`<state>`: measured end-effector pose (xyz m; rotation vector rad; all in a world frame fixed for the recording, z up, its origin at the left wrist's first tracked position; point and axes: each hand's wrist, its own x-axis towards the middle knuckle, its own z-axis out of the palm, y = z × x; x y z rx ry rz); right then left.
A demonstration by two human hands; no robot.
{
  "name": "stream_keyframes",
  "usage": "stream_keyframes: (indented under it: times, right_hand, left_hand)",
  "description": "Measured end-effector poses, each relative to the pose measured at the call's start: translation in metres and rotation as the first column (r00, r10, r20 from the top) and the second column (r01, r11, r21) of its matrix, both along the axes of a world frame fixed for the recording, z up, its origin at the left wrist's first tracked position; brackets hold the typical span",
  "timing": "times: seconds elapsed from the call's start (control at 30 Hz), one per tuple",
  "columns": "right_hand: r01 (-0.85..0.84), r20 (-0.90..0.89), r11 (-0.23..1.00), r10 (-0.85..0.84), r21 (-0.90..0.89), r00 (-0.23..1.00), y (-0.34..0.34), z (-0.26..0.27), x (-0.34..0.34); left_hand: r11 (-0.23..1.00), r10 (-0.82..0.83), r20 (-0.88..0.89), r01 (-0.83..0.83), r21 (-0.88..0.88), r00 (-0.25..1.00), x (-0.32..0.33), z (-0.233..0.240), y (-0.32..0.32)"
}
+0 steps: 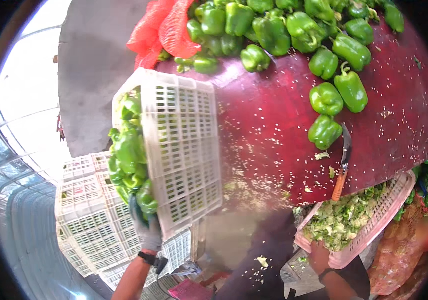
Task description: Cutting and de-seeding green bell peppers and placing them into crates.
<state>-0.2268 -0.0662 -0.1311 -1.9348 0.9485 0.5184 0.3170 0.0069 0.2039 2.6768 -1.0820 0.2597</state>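
Note:
My left hand [150, 228], in a grey glove with dark fingers, is at the lower end of a white plastic crate [184, 150] standing beside the table. Green bell peppers [127, 150] fill that crate, and my fingers lie against the nearest ones; whether they grip a pepper or the rim is hidden. Bare, my right hand [319, 257] holds the near rim of a tilted pinkish plastic crate [381, 219]. Inside are pale pepper cores and green trimmings [341, 219]. A curved knife with a wooden handle [339, 185] lies at the table's near edge, beside a bell pepper [324, 132].
The red tabletop [266, 112] is strewn with seeds. A heap of bell peppers [270, 33] and a red mesh bag [161, 30] occupy its far side. White crates [90, 210] are stacked at left. At lower right stands a filled mesh sack [397, 251].

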Motion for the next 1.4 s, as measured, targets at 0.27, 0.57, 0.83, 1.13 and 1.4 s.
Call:
stream_keyframes:
  times: [0.27,0.57,0.83,1.13,1.4]
  right_hand:
    - [-0.125,-0.113,0.982,0.110,-0.143,0.988,0.005,0.028,0.003]
    - [0.102,0.095,0.993,-0.095,-0.062,0.991,-0.088,0.175,0.080]
    - [0.227,0.669,0.944,-0.011,-0.237,0.744,-0.131,0.350,0.286]
    - [0.202,0.699,0.827,0.283,-0.525,0.656,-0.129,0.394,0.457]
    - [0.140,0.532,0.696,0.388,-0.704,0.753,-0.117,0.379,0.516]
  left_hand:
    - [0.988,-0.071,-0.069,0.080,0.135,0.995,-0.019,0.017,-0.023]
    - [0.995,-0.083,-0.118,0.089,0.042,0.989,-0.013,0.019,-0.027]
    - [0.992,-0.127,-0.048,0.127,-0.008,0.991,0.005,0.019,-0.011]
    - [0.990,-0.131,-0.176,0.120,-0.069,0.976,0.004,0.025,-0.015]
    - [0.997,-0.072,-0.256,0.062,-0.050,0.964,0.003,0.028,-0.006]
